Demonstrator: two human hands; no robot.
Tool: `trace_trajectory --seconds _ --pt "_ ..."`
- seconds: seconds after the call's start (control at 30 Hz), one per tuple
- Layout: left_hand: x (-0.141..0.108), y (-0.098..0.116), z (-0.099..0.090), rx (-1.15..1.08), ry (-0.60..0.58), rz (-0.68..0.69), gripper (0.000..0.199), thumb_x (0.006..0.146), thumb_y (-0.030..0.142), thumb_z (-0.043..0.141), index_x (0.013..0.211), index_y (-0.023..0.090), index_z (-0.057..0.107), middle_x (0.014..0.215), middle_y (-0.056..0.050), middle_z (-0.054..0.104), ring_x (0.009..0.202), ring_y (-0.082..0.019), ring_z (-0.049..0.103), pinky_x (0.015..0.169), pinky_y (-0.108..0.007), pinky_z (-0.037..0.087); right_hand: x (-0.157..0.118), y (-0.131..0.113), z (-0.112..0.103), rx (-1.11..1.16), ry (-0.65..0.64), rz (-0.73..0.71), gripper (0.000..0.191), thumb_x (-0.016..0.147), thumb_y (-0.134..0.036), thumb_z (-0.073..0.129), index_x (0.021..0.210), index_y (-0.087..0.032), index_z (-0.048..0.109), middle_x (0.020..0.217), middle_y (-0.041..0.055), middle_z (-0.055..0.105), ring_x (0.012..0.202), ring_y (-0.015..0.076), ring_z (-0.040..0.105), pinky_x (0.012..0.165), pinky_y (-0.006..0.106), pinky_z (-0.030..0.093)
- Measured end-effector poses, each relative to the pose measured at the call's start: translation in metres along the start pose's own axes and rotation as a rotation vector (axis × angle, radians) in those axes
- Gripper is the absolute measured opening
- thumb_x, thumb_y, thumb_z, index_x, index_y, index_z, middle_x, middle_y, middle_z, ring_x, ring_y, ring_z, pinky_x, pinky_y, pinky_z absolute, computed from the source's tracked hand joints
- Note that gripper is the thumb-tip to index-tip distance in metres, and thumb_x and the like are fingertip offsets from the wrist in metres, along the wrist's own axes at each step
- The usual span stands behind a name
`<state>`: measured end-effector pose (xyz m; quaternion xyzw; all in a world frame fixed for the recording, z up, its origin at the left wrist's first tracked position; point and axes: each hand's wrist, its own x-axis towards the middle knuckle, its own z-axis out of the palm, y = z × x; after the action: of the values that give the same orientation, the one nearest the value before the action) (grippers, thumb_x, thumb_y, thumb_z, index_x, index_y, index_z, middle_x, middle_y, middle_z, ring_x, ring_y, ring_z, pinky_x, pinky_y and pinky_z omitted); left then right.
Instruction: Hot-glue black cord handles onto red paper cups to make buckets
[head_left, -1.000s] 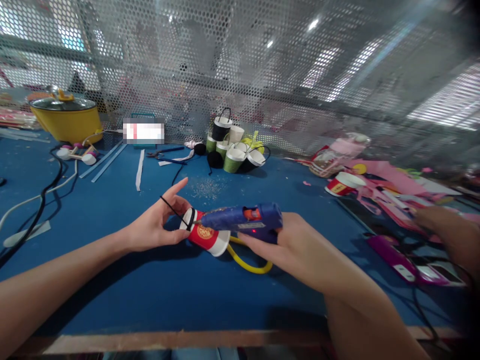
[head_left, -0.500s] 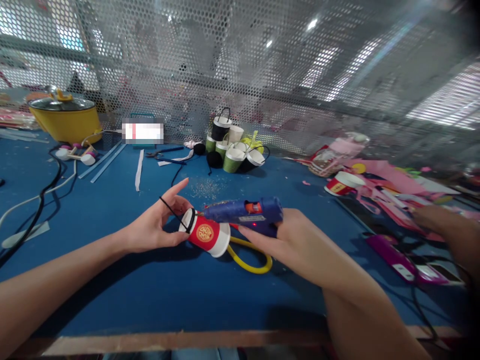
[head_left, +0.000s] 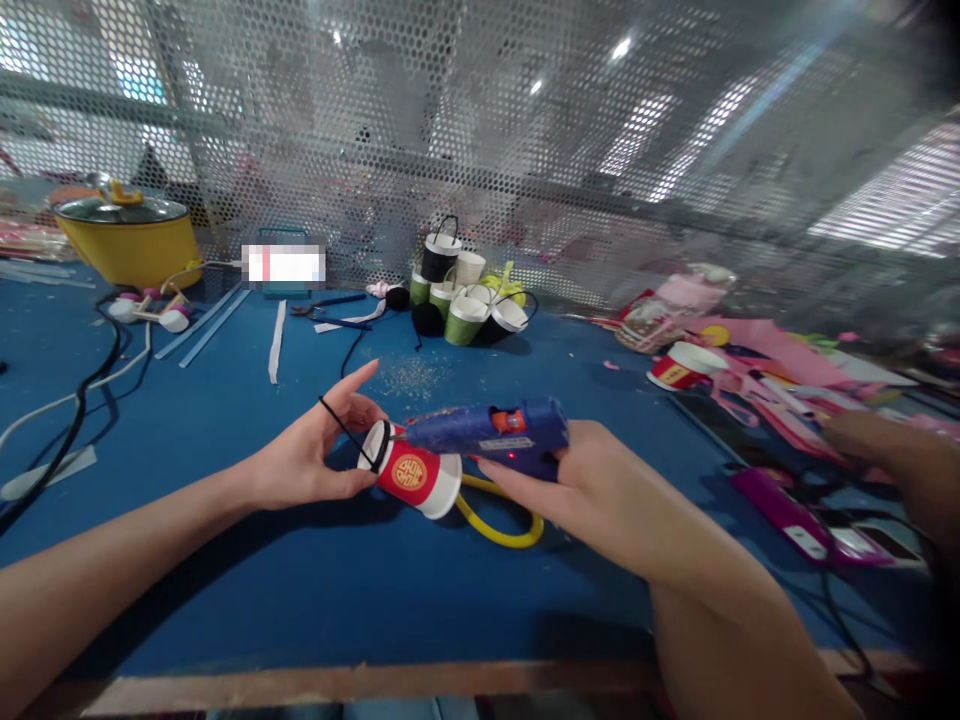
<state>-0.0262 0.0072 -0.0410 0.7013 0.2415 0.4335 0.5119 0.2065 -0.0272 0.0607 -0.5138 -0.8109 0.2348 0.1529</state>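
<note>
My left hand is closed on the base end of a red and white paper cup, which lies tilted on its side with a gold emblem showing. Black cord runs round the cup near its base, and a length of it stretches to my left fingers. In my right hand is a blue hot glue gun with a small red light lit. Its nozzle points left, at the cord on the cup; whether it touches I cannot tell. A yellow loop handle curves out from the cup's wide end.
Several small cups with cord handles stand at the back beside pliers. A yellow pot sits at the far left. On the right are pink material, a purple device and another person's hand.
Almost nothing differs. The glue gun's nozzle has dipped slightly along the cord, and the cup has tipped a little; both hands keep their hold.
</note>
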Motion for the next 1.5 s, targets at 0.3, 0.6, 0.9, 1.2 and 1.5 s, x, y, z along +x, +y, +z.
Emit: trace_trajectory --seconds 0.3,0.6,0.9,1.2,1.5 --pt "-0.001 0.0 0.0 -0.016 -0.005 -0.01 0.091 0.068 0.011 0.066 0.138 0.035 0.014 0.107 -0.004 0.05 0.103 -0.021 0.049 0.096 -0.044 0.032 0.003 0.002 0.001 -0.016 0.023 0.003 0.025 0.084 -0.038 0.049 0.09 -0.02 0.065 0.083 0.0001 0.069 0.076 0.019 0.063 0.065 0.027 0.049" --pt "-0.001 -0.001 0.0 -0.046 0.011 -0.018 0.092 0.066 0.009 0.067 0.138 0.034 0.014 0.107 -0.005 0.05 0.104 -0.022 0.049 0.097 -0.045 0.031 0.002 0.0 0.001 -0.073 0.042 0.003 0.025 0.084 -0.039 0.048 0.084 -0.021 0.064 0.077 -0.0008 0.069 0.068 0.0179 0.061 0.059 0.026 0.047" --pt "-0.001 -0.001 0.001 -0.027 0.021 -0.02 0.091 0.069 0.01 0.066 0.138 0.034 0.011 0.104 -0.004 0.051 0.1 -0.02 0.051 0.094 -0.045 0.035 -0.006 -0.002 0.002 -0.121 0.041 -0.042 0.022 0.082 -0.038 0.05 0.076 -0.021 0.063 0.067 -0.0015 0.067 0.058 0.0145 0.057 0.052 0.023 0.044" --pt "-0.001 -0.004 0.0 -0.045 0.044 -0.026 0.091 0.067 0.01 0.066 0.138 0.035 0.014 0.1 -0.003 0.052 0.095 -0.019 0.053 0.092 -0.043 0.036 -0.007 -0.006 0.007 -0.169 0.083 -0.065 0.021 0.08 -0.032 0.051 0.063 -0.021 0.055 0.054 -0.0018 0.059 0.048 0.0124 0.05 0.047 0.023 0.04" --pt "-0.001 -0.003 0.0 -0.017 0.046 -0.031 0.091 0.069 0.011 0.066 0.138 0.035 0.012 0.099 -0.003 0.052 0.092 -0.018 0.053 0.09 -0.043 0.039 -0.008 -0.005 0.006 -0.19 0.075 -0.074 0.02 0.078 -0.03 0.052 0.06 -0.02 0.052 0.05 -0.0027 0.055 0.044 0.0113 0.047 0.044 0.023 0.037"
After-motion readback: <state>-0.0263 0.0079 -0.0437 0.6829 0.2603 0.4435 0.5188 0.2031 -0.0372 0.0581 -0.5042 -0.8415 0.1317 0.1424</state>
